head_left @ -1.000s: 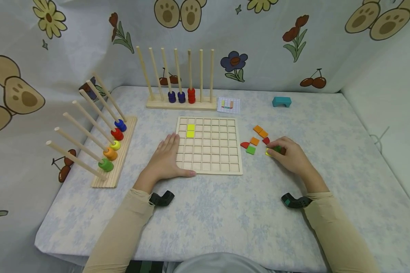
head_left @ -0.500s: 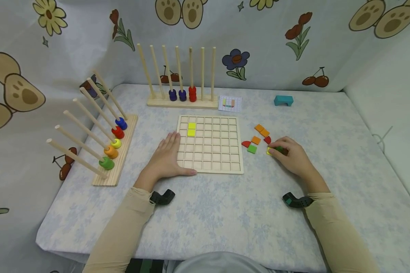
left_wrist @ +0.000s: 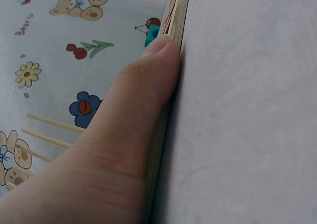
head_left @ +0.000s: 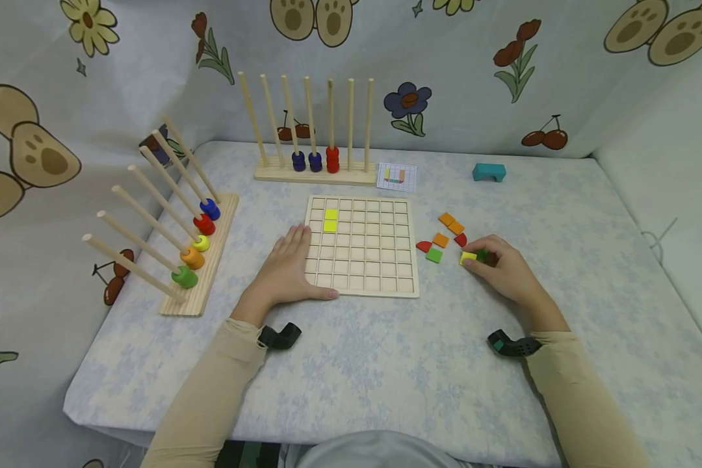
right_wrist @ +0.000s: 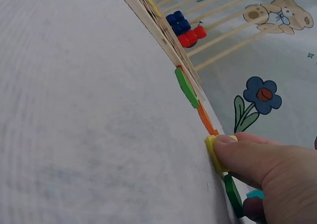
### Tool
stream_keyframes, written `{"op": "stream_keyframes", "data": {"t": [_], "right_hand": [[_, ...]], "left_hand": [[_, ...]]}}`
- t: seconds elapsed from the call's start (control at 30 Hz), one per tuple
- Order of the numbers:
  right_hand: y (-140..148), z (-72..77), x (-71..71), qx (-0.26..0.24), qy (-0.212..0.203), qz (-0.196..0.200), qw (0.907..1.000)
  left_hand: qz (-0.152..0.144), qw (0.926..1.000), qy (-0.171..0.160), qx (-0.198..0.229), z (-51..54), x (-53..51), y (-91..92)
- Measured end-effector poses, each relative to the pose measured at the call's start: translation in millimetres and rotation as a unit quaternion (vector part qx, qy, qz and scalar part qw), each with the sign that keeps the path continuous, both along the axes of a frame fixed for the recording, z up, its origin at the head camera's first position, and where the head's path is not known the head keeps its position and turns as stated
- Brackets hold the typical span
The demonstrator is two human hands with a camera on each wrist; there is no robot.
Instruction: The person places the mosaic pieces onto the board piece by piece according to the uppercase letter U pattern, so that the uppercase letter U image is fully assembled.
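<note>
My left hand (head_left: 283, 268) lies with fingers spread along the left edge of a wooden grid board (head_left: 363, 266), its thumb at the board's front edge. Two yellow square tiles (head_left: 330, 220) sit in the board's upper left cells. To the right of the board, my right hand (head_left: 506, 270) pinches another yellow tile (right_wrist: 215, 153) between thumb and fingers. Partly hidden beneath that hand is a green tile (right_wrist: 233, 195). Near it lie several orange tiles (head_left: 441, 240), a green tile (head_left: 434, 255) and two red curved pieces (head_left: 424, 246).
Behind the board stands a peg rack (head_left: 316, 174) with blue and red beads, beside a small pattern card (head_left: 396, 177). A second peg rack (head_left: 201, 266) with coloured beads stands at the left. A teal block (head_left: 489, 171) sits at the back right.
The yellow tile at my right fingertips shows more now, as that hand has shifted slightly. My left hand stays on the board, and the whole head view has drifted a little.
</note>
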State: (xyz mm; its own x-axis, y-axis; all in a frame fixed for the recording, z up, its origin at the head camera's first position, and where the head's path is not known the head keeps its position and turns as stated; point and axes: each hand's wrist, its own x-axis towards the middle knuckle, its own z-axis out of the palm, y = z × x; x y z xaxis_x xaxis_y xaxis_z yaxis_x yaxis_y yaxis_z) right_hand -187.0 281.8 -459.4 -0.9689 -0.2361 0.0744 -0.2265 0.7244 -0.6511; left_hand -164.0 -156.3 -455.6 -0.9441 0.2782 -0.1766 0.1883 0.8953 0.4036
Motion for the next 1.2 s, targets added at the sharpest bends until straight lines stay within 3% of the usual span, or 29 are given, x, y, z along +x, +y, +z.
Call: {"op": "stream_keyframes", "data": {"t": [0.27, 0.5, 0.67, 0.87, 1.2], "right_hand": [[-7, 5.2, -0.2, -0.006, -0.011, -0.030, 0.9995], [-28, 14.9, -6.8, -0.024, 0.005, -0.004, 0.9997], [-57, 21.4, -14.8, -0.038, -0.015, 0.002, 0.9992], [-96, 26.6, -24.6, -0.056, -0.039, 0.035, 0.9970], [-160, 25.7, -36.5, -0.059, -0.040, 0.085, 0.9938]], "left_hand": [[0.000, 1.0000, 0.002, 0.002, -0.3, -0.4, 0.5], [0.003, 1.0000, 0.006, 0.001, 0.3, -0.1, 0.6], [0.002, 1.0000, 0.006, 0.003, 0.0, 0.4, 0.9], [0.003, 1.0000, 0.006, 0.002, 0.4, 0.8, 0.5], [0.002, 1.0000, 0.004, -0.008, 1.9, 1.1, 1.4]]}}
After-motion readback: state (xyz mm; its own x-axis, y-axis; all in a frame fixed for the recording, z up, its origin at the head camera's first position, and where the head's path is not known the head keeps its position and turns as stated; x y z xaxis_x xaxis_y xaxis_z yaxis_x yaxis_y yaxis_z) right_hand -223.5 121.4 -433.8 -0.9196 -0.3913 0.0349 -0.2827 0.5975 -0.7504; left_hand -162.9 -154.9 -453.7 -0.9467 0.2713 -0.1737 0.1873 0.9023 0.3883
